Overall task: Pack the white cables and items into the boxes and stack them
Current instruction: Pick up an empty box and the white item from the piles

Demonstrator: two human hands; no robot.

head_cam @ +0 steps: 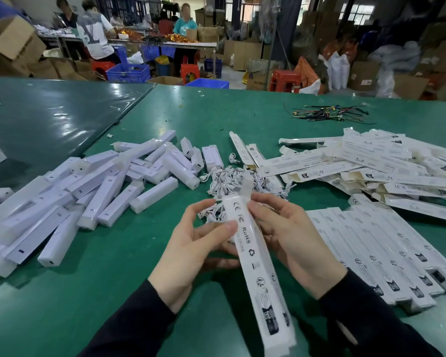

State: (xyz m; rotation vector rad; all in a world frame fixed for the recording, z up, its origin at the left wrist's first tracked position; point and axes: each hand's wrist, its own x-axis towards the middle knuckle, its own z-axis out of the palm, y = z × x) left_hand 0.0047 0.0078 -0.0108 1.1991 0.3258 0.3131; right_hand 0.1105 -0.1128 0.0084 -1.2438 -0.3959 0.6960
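Observation:
A long white printed box [258, 269] slants from the lower middle up toward the table's centre, its far flap open. My left hand [191, 248] grips its left side with thumb on top. My right hand [286, 235] holds its right side, fingers curled near the open end. Behind the box lies a tangle of small white cables [242, 181]. A heap of white bar-shaped items [95, 186] covers the left. Flat unfolded boxes [366, 163] pile up at the right. Packed boxes [386, 256] lie side by side at my right.
The green table [129, 287] meets a darker table [52, 117] at the left. A bundle of coloured wires [327, 114] lies far right on the table. Beyond the far edge are people at benches, blue crates [128, 73], red stools and cartons.

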